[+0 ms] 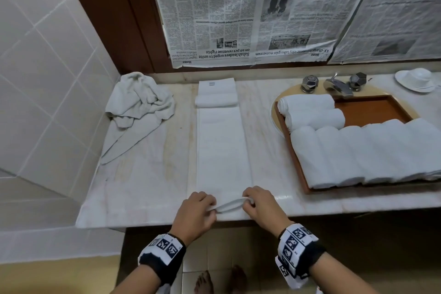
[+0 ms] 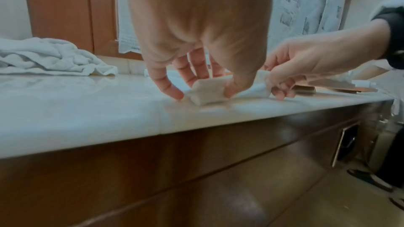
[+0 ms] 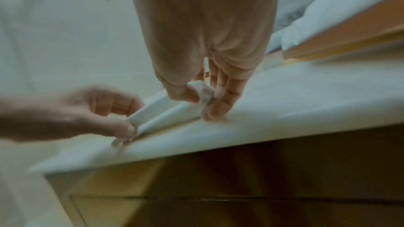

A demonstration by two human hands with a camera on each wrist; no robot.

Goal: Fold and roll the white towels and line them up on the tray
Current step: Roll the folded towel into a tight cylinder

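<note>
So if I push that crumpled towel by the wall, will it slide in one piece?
Probably not. The crumpled towel lies in soft slack folds, so it would likely bunch up. It looks floppy, with a loose tail trailing across the counter, which may drag behind.

Tray (image 1: 296,160) cut off, right edge
</note>
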